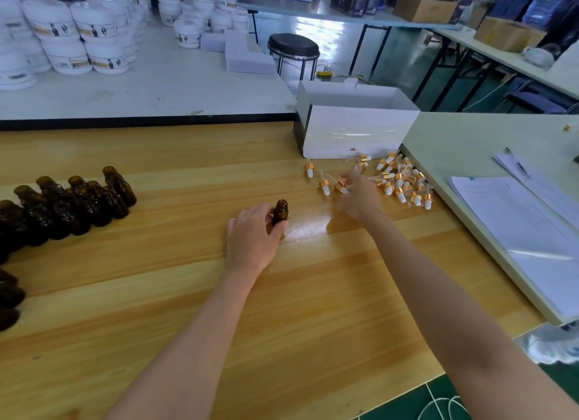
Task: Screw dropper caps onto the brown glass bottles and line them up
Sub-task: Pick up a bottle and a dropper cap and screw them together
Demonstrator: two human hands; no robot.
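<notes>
My left hand (253,235) grips an uncapped brown glass bottle (280,212) that stands upright on the wooden table (188,294). My right hand (360,197), blurred by motion, reaches into a loose pile of gold-collared dropper caps with white bulbs (404,181); its fingertips touch a dropper cap (342,186) at the pile's left edge. Whether the fingers close on it is unclear. Several uncapped brown bottles (72,203) stand packed together at the table's left side.
An open white cardboard box (357,128) stands behind the caps. A pale green table (463,143) to the right carries papers in plastic sleeves (526,225) and a pen. White jars (78,34) are stacked on the far white table; a black stool (293,46) stands beyond.
</notes>
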